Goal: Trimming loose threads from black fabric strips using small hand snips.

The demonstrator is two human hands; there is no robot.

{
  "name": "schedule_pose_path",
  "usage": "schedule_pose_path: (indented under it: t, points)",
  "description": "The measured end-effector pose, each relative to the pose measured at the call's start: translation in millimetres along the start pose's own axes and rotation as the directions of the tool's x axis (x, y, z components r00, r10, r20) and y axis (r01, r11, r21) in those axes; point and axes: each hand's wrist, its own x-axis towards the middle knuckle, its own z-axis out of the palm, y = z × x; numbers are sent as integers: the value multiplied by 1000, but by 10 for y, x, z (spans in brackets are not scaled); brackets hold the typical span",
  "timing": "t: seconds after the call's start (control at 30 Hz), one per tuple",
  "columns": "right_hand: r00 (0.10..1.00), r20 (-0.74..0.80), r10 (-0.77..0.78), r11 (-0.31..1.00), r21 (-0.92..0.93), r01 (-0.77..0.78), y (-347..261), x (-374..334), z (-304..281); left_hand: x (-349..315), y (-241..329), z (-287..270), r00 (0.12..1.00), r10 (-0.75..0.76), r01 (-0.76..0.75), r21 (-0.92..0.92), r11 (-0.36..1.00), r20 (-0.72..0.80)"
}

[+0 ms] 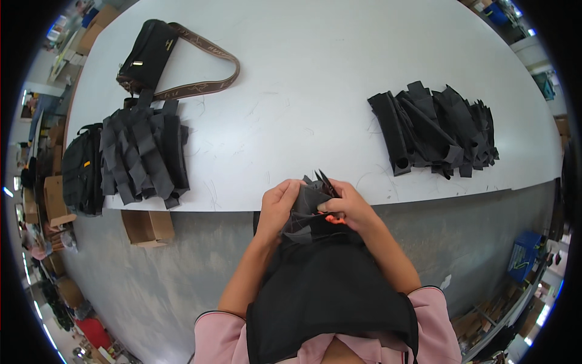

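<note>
At the table's near edge, my left hand (279, 207) pinches a dark grey fabric piece (308, 199) between thumb and fingers. My right hand (351, 206) is closed round small scissors (326, 182) with dark blades and an orange handle. The blades point up and away from me, right beside the fabric's upper edge. Part of the fabric is also under my right thumb. Whether the blades touch the cloth I cannot tell. More dark cloth hangs below my hands, against my black apron (327, 285).
Dark fabric pieces lie heaped on the white table (285, 73): a left pile (142, 151) and a right pile (436, 130). Beyond the left pile is a black shoulder bag (148, 54); a black backpack (83, 170) stands beside it. An open carton (148, 227) sits below the table.
</note>
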Motion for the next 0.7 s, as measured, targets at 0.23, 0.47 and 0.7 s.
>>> schedule_pose_path:
  t: [0.23,0.47,0.7]
  points:
    - [580,-46,-813,312,-875,369,-116,-326,289,-25,39,-21,994,-104,102,-67,993,-20]
    - [644,215,-734,60,-924,378,-278,-370,313,-21,108,-15,996,-82,79,-83,993,-34]
    - [550,251,-796,-21,-920,390,-213,-320,339,-31,104,-1,999,-52,52,-21,998,0]
